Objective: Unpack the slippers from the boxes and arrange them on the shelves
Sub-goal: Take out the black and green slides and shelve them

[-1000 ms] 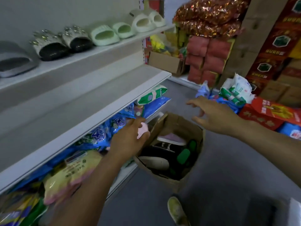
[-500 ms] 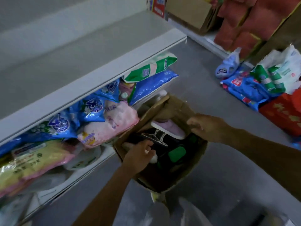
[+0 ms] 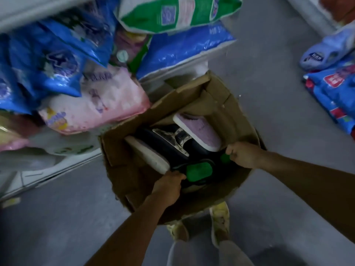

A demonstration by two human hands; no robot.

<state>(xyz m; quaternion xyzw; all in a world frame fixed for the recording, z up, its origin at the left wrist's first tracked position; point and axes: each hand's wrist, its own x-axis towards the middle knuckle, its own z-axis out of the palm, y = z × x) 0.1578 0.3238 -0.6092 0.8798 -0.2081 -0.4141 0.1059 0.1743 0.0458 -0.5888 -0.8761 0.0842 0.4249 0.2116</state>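
Observation:
An open cardboard box point(image 3: 240, 112) stands on the grey floor, holding several slippers. A purple slipper point(image 3: 199, 131) lies at the back, next to a black-and-white patterned slipper point(image 3: 172, 137) and a white-soled slipper point(image 3: 148, 154) on its side. At the front is a black slipper with a green insole point(image 3: 198, 169). My left hand point(image 3: 169, 187) reaches into the box with its fingers curled on that slipper's near-left edge. My right hand point(image 3: 244, 154) is closed on a second green-and-black slipper point(image 3: 223, 158), mostly hidden under my fingers.
The bottom shelf at the left is packed with a pink bag point(image 3: 96, 104), blue bags point(image 3: 57, 54) and a green-and-white bag point(image 3: 178, 12). A blue pouch point(image 3: 326, 52) and blue packs point(image 3: 334, 93) lie on the floor at right. My feet point(image 3: 221, 221) stand against the box.
The view has tilted down and closer to the box. My left hand shifted from the white-soled slipper to the green-insoled one. My right hand dropped from the rim onto a green slipper.

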